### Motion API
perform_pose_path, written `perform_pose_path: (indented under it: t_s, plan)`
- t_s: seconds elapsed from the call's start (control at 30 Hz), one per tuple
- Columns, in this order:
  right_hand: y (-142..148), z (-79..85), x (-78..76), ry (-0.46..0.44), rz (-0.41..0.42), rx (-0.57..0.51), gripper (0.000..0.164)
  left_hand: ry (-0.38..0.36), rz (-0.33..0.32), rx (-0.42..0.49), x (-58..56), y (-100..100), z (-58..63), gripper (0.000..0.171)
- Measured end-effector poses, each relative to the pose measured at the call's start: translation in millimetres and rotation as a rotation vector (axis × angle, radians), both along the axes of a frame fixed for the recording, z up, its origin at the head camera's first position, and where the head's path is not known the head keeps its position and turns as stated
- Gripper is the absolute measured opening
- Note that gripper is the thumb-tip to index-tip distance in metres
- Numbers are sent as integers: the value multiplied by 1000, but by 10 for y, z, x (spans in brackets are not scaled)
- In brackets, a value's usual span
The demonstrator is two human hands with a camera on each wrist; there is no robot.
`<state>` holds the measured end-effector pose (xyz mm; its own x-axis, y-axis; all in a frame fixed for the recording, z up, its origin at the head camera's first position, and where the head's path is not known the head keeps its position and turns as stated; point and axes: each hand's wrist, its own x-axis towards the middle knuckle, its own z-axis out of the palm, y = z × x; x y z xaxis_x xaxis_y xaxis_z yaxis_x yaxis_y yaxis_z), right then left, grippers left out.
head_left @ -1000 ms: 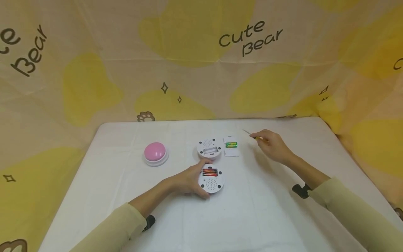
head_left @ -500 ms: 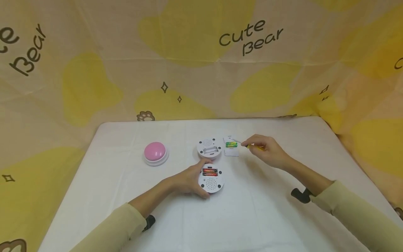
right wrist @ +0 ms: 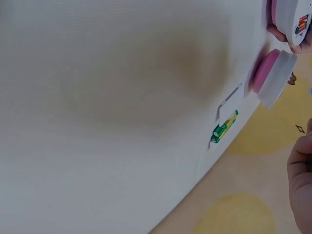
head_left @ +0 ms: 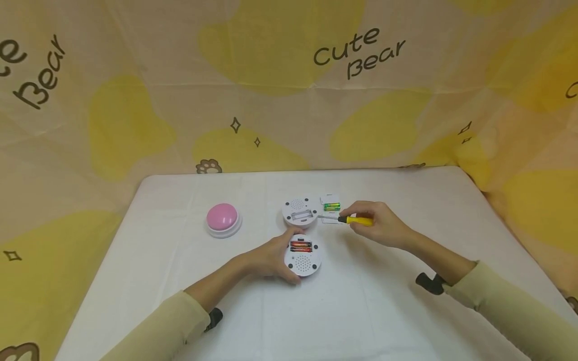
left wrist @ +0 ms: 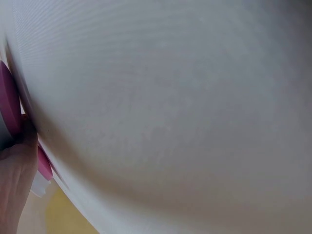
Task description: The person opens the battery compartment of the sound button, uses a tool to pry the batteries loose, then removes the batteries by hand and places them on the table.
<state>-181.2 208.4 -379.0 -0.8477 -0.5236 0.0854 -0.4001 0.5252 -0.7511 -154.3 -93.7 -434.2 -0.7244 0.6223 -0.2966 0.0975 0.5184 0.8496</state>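
Note:
In the head view, my left hand (head_left: 273,258) grips the side of an upside-down white push-button (head_left: 303,264), whose uncovered compartment holds red-orange batteries (head_left: 301,246). The left wrist view shows this button's pink dome (left wrist: 9,105) facing down. My right hand (head_left: 384,225) holds a screwdriver (head_left: 358,220) by its yellow handle. The shaft points left, its tip close to the right edge of a second upside-down push-button (head_left: 296,205); whether they touch I cannot tell. That second button's battery compartment is uncovered, with no batteries in it.
Green batteries (head_left: 331,206) lie right of the second button, between two white battery covers (head_left: 330,199). Further left, a third push-button (head_left: 222,217) stands pink dome up. A patterned yellow cloth (head_left: 271,100) hangs behind the white table (head_left: 171,260).
My right hand has brought the screwdriver left and nearer to me, from beyond the batteries to beside the second push-button. My left hand and its push-button have stayed put.

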Motion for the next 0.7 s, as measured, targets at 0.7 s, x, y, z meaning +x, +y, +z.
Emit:
perform_pose_path:
  t_s: [0.7]
  plan:
    - [-75, 46, 9, -91, 241, 68, 24, 1, -1, -3, -1, -1, 14, 110]
